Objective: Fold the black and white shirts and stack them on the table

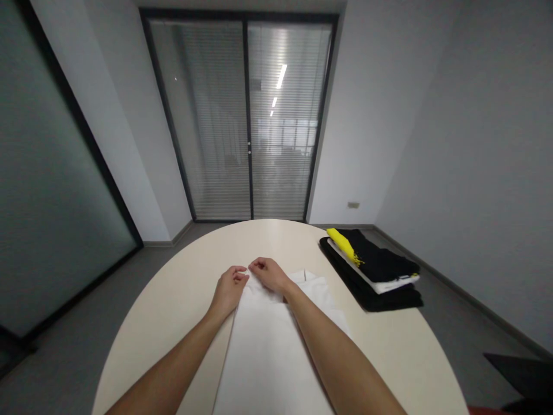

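Note:
A white garment (pixel 268 351), with long flat panels like trousers, lies lengthwise on the round table and runs toward me past the bottom of the view. At its far left corner my left hand (pixel 230 288) pinches the edge of the cloth between thumb and fingers. Close beside it, my right hand (pixel 268 273) has its fingers bent down and closed on the same top edge. My right forearm crosses over the garment and hides part of it. To the right of that arm, more white cloth shows, with a small dark line near its top.
On the table's right side sits a stack of folded clothes (pixel 380 259), black, white and bright yellow. The round cream tabletop (pixel 173 323) ends in a curved edge. Beyond it are glass doors with blinds (pixel 246 121). A dark object (pixel 522 374) shows at lower right.

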`<state>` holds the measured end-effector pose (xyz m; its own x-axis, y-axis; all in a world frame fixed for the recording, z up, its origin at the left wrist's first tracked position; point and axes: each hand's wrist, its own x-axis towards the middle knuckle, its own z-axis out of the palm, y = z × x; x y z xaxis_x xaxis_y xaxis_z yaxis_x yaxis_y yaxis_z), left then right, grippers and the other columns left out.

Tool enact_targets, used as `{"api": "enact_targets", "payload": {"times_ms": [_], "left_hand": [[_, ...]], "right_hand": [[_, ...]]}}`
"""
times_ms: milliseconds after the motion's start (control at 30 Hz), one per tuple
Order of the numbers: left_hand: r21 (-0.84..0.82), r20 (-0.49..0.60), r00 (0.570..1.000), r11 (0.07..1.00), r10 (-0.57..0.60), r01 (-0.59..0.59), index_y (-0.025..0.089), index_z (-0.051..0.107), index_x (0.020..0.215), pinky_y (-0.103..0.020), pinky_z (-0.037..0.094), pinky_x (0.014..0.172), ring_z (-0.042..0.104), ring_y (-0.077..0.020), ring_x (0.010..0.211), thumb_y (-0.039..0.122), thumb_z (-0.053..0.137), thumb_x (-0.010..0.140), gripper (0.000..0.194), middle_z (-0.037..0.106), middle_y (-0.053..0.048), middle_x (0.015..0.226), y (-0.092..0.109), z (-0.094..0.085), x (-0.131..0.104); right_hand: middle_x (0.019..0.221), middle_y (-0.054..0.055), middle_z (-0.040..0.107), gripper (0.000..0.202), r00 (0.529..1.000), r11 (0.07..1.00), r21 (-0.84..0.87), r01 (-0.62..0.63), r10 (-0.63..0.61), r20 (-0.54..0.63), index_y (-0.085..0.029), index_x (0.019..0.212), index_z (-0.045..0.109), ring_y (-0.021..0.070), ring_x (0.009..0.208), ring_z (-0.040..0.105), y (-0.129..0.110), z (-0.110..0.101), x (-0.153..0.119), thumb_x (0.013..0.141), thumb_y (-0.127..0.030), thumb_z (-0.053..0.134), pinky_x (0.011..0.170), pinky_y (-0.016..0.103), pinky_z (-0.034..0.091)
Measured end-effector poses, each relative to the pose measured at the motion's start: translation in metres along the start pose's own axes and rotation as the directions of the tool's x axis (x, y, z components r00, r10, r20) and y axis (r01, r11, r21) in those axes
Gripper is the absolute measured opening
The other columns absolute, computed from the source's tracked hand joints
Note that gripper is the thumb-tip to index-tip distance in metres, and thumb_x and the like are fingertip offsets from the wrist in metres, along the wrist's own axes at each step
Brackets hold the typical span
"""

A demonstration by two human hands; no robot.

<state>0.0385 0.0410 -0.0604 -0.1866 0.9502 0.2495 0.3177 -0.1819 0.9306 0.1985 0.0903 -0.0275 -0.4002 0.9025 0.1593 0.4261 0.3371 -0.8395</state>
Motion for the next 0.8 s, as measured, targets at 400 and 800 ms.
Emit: {"api": "enact_targets", "payload": {"times_ms": [400,800], "left_hand": [[0.226,-0.045,0.999,0.974,0.011,-0.001,0.022,0.069,0.079,-0.030,0.047,0.066,0.067,-0.0217,0.071,0.042,0.063,0.081,0.021,0.074,-0.005,0.077,0.006,-0.003,0.000],[0.481,0.065,0.947,0.821,0.316,-0.307,0.022,0.070,0.107,-0.037,0.048,0.089,0.064,-0.0253,0.093,0.034,0.058,0.088,0.025,0.071,-0.009,0.109,0.026,-0.005,-0.001]], "right_hand": [[0.101,0.006,0.075,0.022,0.998,0.982,-0.175,0.065,-0.066,0.000,-0.018,0.105,0.074,0.0162,0.089,0.065,-0.011,-0.020,0.002,0.092,-0.027,0.058,0.080,0.025,0.046],[0.091,0.010,0.076,0.024,0.988,0.811,-0.579,-0.087,0.143,0.053,-0.019,0.092,0.079,0.0198,0.081,0.068,0.032,-0.156,-0.075,0.080,-0.009,0.061,0.075,0.026,0.045]]}}
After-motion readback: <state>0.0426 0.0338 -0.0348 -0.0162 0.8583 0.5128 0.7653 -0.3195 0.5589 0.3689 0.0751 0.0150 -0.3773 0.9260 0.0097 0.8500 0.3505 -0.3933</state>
